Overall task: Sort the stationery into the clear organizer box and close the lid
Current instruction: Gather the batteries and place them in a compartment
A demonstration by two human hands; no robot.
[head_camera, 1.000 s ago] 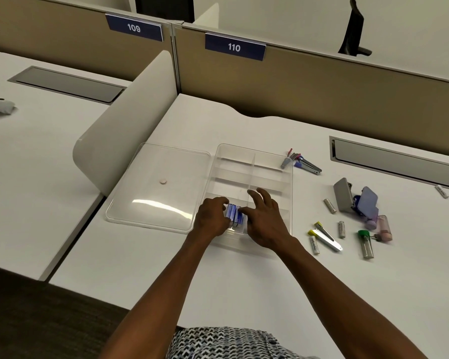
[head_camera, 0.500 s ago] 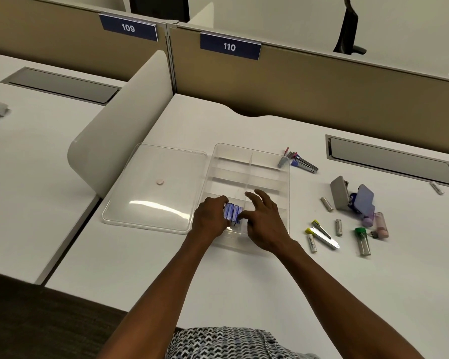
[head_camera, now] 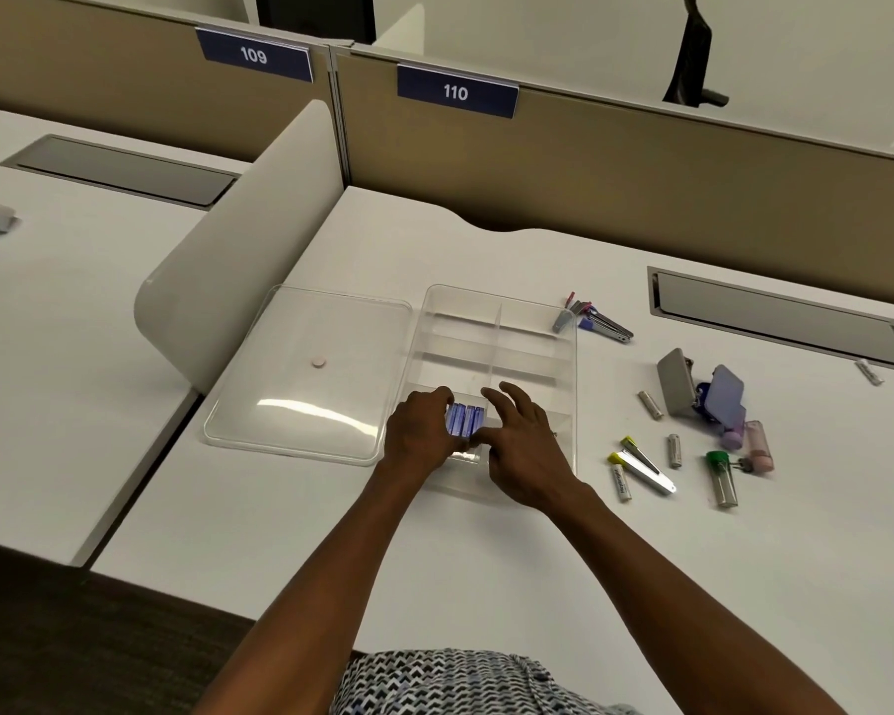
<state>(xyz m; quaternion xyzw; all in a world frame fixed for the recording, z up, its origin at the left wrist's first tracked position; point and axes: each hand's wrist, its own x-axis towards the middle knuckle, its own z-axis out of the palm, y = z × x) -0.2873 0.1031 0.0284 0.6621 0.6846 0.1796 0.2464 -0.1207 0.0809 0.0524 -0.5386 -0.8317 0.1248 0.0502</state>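
The clear organizer box (head_camera: 573,374) stands open in the middle of the white desk. Its clear lid (head_camera: 305,374) lies flat just to its left. Several small blue cases (head_camera: 464,419) stand side by side in the box's near-left compartment. My left hand (head_camera: 420,430) is curled against their left side and grips them. My right hand (head_camera: 525,446) rests on the box's near part with fingers spread, its thumb touching the blue cases. The other compartments look bare.
Loose stationery lies right of the box: metal clips (head_camera: 594,321), a grey stapler (head_camera: 673,381), a purple case (head_camera: 724,392), a pink tube (head_camera: 759,446), a green-capped tube (head_camera: 721,479), yellow-capped cutters (head_camera: 641,464) and small grey cylinders (head_camera: 650,405). A white divider (head_camera: 238,260) stands left of the lid.
Both hands stay at the blue cases in the near-left compartment. The right hand's fingers have shifted slightly. The view has moved a little.
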